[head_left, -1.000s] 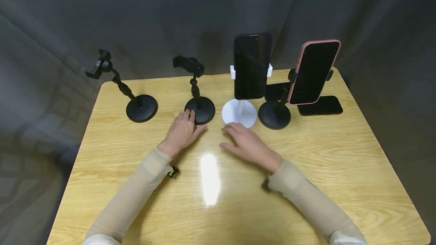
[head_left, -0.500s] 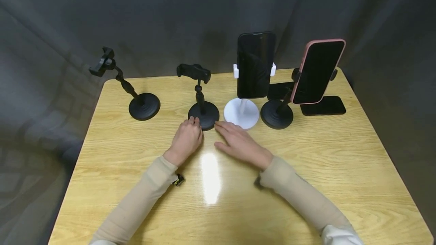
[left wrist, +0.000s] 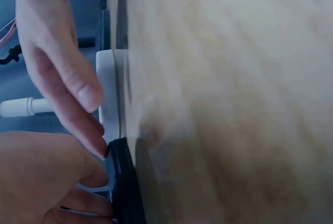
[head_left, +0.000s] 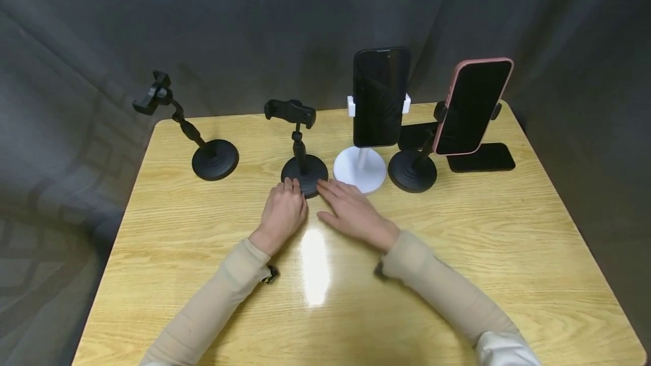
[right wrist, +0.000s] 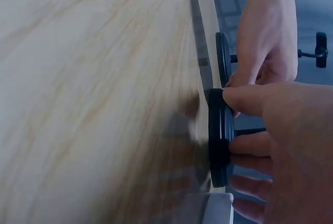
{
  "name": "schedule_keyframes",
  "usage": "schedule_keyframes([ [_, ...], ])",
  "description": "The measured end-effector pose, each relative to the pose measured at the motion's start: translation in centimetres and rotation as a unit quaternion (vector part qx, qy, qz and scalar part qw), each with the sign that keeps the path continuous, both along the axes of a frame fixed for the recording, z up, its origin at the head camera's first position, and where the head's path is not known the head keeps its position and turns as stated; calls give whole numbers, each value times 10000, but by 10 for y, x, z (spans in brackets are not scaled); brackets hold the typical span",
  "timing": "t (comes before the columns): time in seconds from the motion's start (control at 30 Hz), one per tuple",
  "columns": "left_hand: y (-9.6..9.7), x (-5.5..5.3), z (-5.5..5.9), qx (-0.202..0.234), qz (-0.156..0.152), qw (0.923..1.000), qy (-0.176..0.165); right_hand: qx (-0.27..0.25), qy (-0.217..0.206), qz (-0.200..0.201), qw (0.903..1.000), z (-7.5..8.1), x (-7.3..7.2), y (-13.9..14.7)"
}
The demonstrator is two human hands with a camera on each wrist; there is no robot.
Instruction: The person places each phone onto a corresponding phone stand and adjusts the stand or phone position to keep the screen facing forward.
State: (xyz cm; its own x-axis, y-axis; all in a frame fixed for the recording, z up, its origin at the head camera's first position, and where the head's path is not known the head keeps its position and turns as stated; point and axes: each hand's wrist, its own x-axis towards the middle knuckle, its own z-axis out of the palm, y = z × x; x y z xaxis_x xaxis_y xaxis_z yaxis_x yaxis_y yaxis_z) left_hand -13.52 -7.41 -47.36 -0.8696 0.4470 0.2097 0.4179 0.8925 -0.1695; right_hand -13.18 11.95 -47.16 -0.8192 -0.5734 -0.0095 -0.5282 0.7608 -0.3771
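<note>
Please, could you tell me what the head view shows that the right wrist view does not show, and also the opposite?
Only the head view: the pink-framed phone, the upright black phone, two dark slabs lying flat, and both sleeves.

Only the right wrist view: the right hand from its palm side, with a low look at its fingers by the black base.

Both: that base, both hands including the left hand, the white base, and the leftmost black stand.
</note>
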Motion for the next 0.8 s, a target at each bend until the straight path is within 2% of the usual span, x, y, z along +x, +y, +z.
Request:
schedule_keyframes([
  [0.4, 1, 2, -4, 217, -9, 9994, 268, 255, 104, -247, 9993, 3, -2, -4],
  [0.8, 5, 4, -5, 320, 22, 9994, 160, 220, 61, -327, 9992, 4, -8, -3],
])
